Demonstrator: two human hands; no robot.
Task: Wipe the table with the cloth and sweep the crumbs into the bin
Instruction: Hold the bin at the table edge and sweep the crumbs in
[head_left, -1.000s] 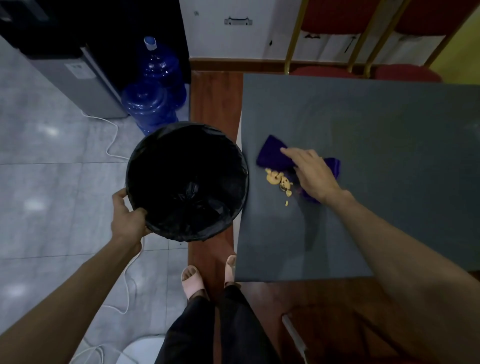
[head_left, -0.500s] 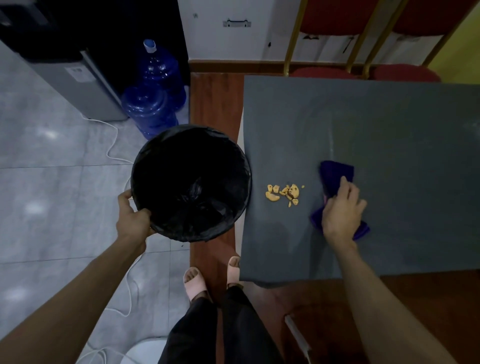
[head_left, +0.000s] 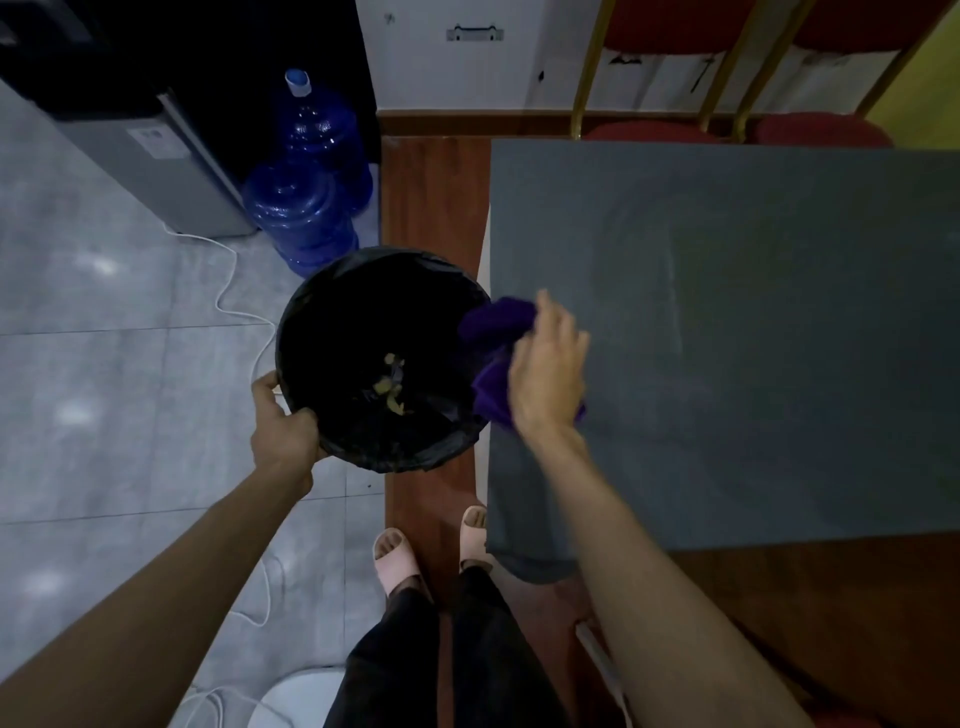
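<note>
Crumbs (head_left: 388, 387) lie at the bottom of the bin (head_left: 332, 447), yellowish bits against the black liner, and I see none on the grey table (head_left: 753, 338). The purple cloth (head_left: 496, 325) is bunched at the table's left edge, part of it hanging over the bin's rim.

From here I judge the sweep as good as done. What I would watch is the cloth: it sits half off the table above the open bin, so a loosened hold could drop it in after the crumbs. Any bits caught in its folds could also fall on the floor between bin and table if I lift it away carelessly. The bin is held up beside the table edge by one hand only, so a slip there would tip it and spill the lot.

My right hand (head_left: 545, 374) is over the cloth, fingers bent down into the fabric and gripping it; the fingertips are hidden beneath, so I cannot tell how tight the hold is. My left hand (head_left: 283, 431) grips the near rim of the bin, thumb outside, fingers curled over the edge.
</note>
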